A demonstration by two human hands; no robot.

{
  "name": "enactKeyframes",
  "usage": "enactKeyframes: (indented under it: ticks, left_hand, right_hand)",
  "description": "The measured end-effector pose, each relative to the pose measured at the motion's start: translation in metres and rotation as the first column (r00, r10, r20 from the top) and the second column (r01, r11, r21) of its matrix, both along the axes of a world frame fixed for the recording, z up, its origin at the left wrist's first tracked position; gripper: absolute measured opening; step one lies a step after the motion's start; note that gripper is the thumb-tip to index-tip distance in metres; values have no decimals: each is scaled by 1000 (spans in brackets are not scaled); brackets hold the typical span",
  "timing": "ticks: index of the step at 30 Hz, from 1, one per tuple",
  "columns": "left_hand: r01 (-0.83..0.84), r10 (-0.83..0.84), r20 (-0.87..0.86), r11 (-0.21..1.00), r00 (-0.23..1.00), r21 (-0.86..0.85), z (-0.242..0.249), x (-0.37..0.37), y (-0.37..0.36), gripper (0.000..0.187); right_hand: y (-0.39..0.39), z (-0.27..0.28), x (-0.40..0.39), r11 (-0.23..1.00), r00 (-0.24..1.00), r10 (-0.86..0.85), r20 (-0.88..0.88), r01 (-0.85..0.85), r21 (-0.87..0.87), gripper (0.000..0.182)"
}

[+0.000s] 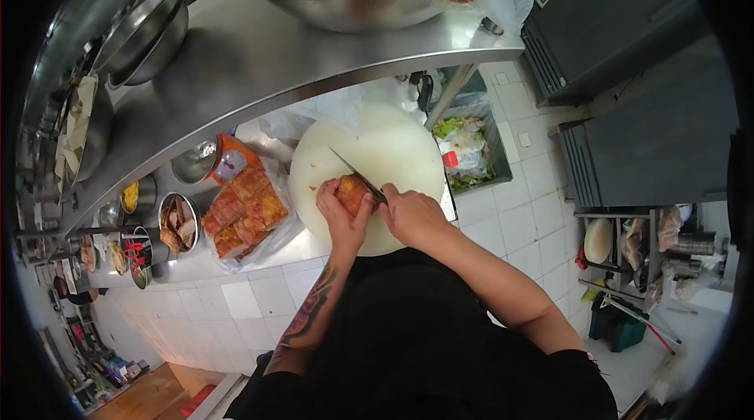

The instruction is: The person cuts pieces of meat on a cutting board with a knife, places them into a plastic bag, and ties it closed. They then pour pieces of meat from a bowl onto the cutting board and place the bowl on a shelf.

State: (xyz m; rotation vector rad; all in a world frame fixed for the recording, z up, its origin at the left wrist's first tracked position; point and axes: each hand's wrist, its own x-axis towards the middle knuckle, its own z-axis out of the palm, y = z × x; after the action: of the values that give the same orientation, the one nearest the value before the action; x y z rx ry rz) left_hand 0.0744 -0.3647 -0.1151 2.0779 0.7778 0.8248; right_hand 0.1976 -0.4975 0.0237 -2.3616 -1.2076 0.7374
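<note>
On the round white cutting board (400, 137) lies a browned piece of roasted meat (351, 194). My left hand (343, 216) is wrapped round it from the near side, thumb on the right and fingers on the left. The handle of a knife (357, 171) is in my right hand (408, 216), closed around it. Its blade points up and left, running along the meat's right side. Left of the board, several reddish-brown slabs of roasted meat (247, 212) sit on a clear plastic bag.
Steel bowls with meat (179, 223) and yellow food (130, 197) stand to the left. Above the board runs a steel shelf (259, 58) carrying a large metal basin (345, 7) of bagged food. A bin (481, 145) with greens and plastic stands at the right.
</note>
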Motion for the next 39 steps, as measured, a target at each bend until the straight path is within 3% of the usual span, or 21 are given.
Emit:
enactKeyframes:
  ticks: [3,5,7,10,13,16,18,19,21,22,26,29,30,31,33,35,36,38,39]
  left_hand:
    - [-25,25,-8,1000,1000,18,2,1,-3,72]
    - [-23,23,-4,1000,1000,7,5,2,-5,72]
    - [-13,13,-2,1000,1000,-1,3,0,-4,72]
    - [8,-9,7,999,1000,37,1,-2,2,74]
    - [68,-68,-18,997,998,-23,11,-7,3,82]
    - [-20,20,-83,1000,996,3,48,4,-10,90]
    - [131,-120,-118,987,986,95,69,14,-13,96]
    - [124,-112,-121,988,986,96,71,15,-8,96]
    - [294,-277,-194,954,941,65,75,16,7,96]
    - [282,-259,-248,957,934,63,74,13,12,92]
    - [260,-224,-396,965,890,39,69,7,22,90]
    - [299,-303,-343,952,889,-64,66,3,48,78]
    - [354,-424,-176,877,888,-325,55,-3,63,72]
    - [418,-488,19,726,873,-546,44,-8,75,67]
    - [404,-475,-6,755,880,-516,43,-17,78,62]
    - [416,-423,-266,905,866,-85,45,-23,77,68]
    - [412,-419,-266,907,868,-85,56,-22,70,68]
    - [383,-292,-410,910,864,158,73,-19,55,68]
    - [380,-290,-408,911,866,159,68,-17,55,68]
  right_hand:
    - [-24,19,-8,998,1000,-4,6,4,-64,25]
    - [-44,50,-12,975,990,-16,-138,-16,-224,26]
    - [-40,34,-10,961,987,0,-162,-45,-273,27]
    - [-7,-28,-7,985,997,-43,-71,31,-169,28]
    - [6,-32,1,989,997,-54,-49,47,-137,30]
    - [-18,-34,21,985,995,-53,-80,39,-166,34]
    - [-45,-42,25,994,994,-104,-41,103,-39,34]
    - [-57,-42,25,995,994,-97,-44,95,-39,34]
    - [-72,-32,21,976,984,-168,-56,174,131,30]
    - [-76,-29,18,965,982,-185,-36,188,184,27]
    - [-77,-44,8,976,984,-180,0,179,125,25]
    - [-76,-57,8,978,989,-146,28,140,152,26]
    - [-79,-58,6,962,993,-114,43,99,253,27]
    - [-80,-58,5,935,995,-80,63,53,352,29]
    - [-79,-53,-1,959,996,-84,28,73,272,29]
    - [-74,-50,-4,979,996,-84,-7,84,186,29]
    - [-69,-50,-2,973,996,-86,-10,86,213,28]
    - [-57,-49,-3,967,996,-89,-12,89,239,28]
    - [-48,-48,-5,956,996,-90,-2,87,280,27]
